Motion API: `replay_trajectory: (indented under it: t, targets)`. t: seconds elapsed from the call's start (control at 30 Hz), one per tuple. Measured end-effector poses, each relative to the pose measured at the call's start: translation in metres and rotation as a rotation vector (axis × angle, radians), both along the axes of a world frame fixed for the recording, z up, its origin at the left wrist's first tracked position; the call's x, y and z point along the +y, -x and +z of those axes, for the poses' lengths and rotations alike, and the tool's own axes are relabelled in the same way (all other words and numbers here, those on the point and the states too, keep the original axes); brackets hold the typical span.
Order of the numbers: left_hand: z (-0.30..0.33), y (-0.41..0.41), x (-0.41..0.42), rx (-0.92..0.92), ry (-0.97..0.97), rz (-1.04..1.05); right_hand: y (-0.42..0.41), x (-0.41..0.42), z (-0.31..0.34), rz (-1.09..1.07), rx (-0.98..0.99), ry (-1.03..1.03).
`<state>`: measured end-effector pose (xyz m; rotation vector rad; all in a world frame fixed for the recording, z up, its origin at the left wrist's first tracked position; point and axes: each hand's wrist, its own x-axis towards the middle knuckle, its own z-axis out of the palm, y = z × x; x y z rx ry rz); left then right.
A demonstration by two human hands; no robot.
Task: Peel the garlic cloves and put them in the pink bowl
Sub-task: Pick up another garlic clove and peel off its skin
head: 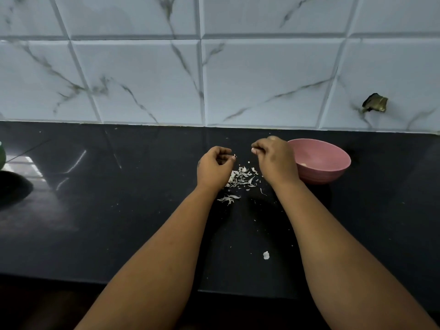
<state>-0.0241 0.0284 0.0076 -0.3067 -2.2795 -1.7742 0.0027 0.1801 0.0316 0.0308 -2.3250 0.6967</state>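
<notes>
From the head camera I look down on a dark, glossy counter (119, 234) that fills the lower half of the frame, with a wall of pale marble-look tiles (142, 79) above it.

My left hand (214, 166) sits just left of centre, fingers curled inward, thumb and forefinger pinching a tiny pale scrap (235, 155) at their tips. I take it for a bit of garlic skin, but it is too small to be sure.

My right hand (276, 160) is just right of centre, well apart from the left one, its fingers curled down and in. Something pale shows at the fingertips (254, 150); I cannot tell whether it is a garlic clove or only a nail, so I cannot tell what this hand grips, if anything.

The pink bowl (333, 172) stands on the counter right of centre, partly behind my right hand. A small pale piece (303, 164) lies inside it near the bottom, likely a peeled clove.

A loose pile of whitish garlic skins (240, 178) lies on the counter between and below my two hands. One separate pale chunk (266, 255) lies further down the frame, between my forearms.

At the left edge a green object (2, 154) is cut off by the frame. On the tiles at the right there is a dark torn patch (375, 103).
</notes>
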Motion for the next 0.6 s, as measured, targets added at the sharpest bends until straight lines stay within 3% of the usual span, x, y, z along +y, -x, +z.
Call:
replay_trajectory:
  t: [0.13,0.27,0.4,0.53,0.6]
  targets:
    - [0.001,-0.001,0.001,0.005,0.025,0.004,0.004,-0.008,0.001,0.011,-0.099,-0.131]
    - [0.001,-0.001,0.001,0.007,0.033,0.000,0.002,-0.009,0.007,-0.038,-0.070,-0.178]
    - [0.002,-0.002,0.001,-0.005,0.023,0.005,0.002,-0.012,-0.002,-0.061,-0.493,-0.229]
    - [0.001,-0.001,0.000,-0.020,0.012,0.004,0.004,-0.006,0.004,-0.072,-0.233,-0.164]
    - [0.002,-0.001,0.000,-0.018,0.006,0.011,0.007,-0.008,-0.001,-0.102,-0.377,-0.231]
